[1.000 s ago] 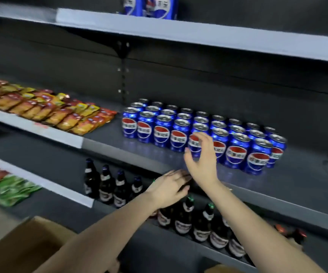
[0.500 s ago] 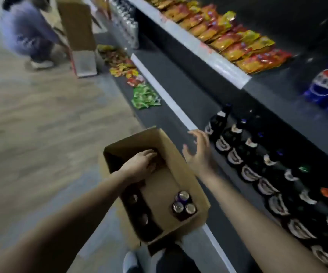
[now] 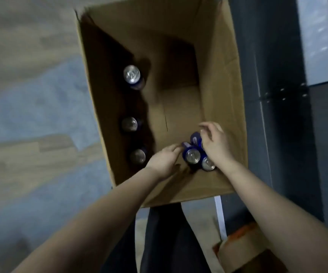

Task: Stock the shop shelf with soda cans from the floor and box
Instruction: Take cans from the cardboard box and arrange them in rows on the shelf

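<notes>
View from above, looking straight down. A wooden floor [image 3: 31, 95] fills the left side; the dark base of the shop shelf [image 3: 289, 134] runs down the right.

Between them stands a tall open cardboard box [image 3: 224, 75], with both of the person's bare arms reaching in. A second, smaller box [image 3: 243, 251] sits at the lower right, partly out of view.

Half a second ago the hands were only arriving at the rim. Now both are deep inside, at the near right corner, where the blue soda cans cluster.

The right hand [image 3: 216, 146] has its grip curled round a tilted can [image 3: 195, 139], whose blue side is showing. Two upright cans [image 3: 193, 155] stand touching each other just beside it.

The left hand [image 3: 164, 160] touches the cluster with its fingertips — the blur hides whether its grip has closed on a can.

Three more cans [image 3: 129, 124] stand in a line along the shadowed left wall, well apart from the hands.

The restocking has likely turned from placing to fetching — the next cans are about to leave the box for the shelf.
</notes>
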A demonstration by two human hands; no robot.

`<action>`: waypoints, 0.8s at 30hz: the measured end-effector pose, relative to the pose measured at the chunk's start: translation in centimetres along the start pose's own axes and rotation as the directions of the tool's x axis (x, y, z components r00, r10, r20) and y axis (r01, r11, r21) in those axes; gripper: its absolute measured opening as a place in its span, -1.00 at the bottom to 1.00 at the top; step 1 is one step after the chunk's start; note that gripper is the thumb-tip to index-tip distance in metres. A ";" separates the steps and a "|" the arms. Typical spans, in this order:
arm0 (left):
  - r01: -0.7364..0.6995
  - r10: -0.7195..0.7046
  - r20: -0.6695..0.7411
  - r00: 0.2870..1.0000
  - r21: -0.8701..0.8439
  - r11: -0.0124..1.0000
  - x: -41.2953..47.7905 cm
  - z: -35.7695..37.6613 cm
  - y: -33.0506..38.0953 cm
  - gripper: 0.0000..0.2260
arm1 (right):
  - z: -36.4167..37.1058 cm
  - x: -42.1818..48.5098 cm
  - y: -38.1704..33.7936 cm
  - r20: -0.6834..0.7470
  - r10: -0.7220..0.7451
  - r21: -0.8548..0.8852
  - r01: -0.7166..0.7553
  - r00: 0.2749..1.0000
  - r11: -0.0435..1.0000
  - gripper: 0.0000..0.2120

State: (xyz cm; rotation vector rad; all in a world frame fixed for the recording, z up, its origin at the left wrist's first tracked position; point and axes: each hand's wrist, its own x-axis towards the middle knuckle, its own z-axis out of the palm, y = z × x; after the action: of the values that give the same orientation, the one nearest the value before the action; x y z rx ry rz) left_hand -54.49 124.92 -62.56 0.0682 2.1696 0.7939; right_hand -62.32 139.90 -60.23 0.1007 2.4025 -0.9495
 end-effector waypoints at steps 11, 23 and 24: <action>0.001 -0.020 0.079 0.997 0.235 0.972 8.7 6.5 0.8 -0.26 | 4.1 4.4 3.0 0.011 0.046 0.059 -0.047 0.999 0.997 -0.71; 0.149 -0.167 -0.377 0.911 -0.077 0.986 -3.2 -12.1 1.1 -0.40 | -4.3 -4.0 -8.1 -0.139 -0.060 0.217 0.089 0.989 0.972 -0.69; 0.134 -0.156 -0.394 0.906 -0.084 0.988 -5.0 -14.9 1.7 -0.40 | -5.4 -5.3 -9.9 -0.162 -0.081 0.228 0.118 0.983 0.967 -0.70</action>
State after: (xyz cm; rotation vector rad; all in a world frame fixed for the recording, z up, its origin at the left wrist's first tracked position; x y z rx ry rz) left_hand -62.07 117.02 -51.07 -0.3074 2.4980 0.8358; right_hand -62.97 136.66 -48.19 0.1457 2.4403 -1.3174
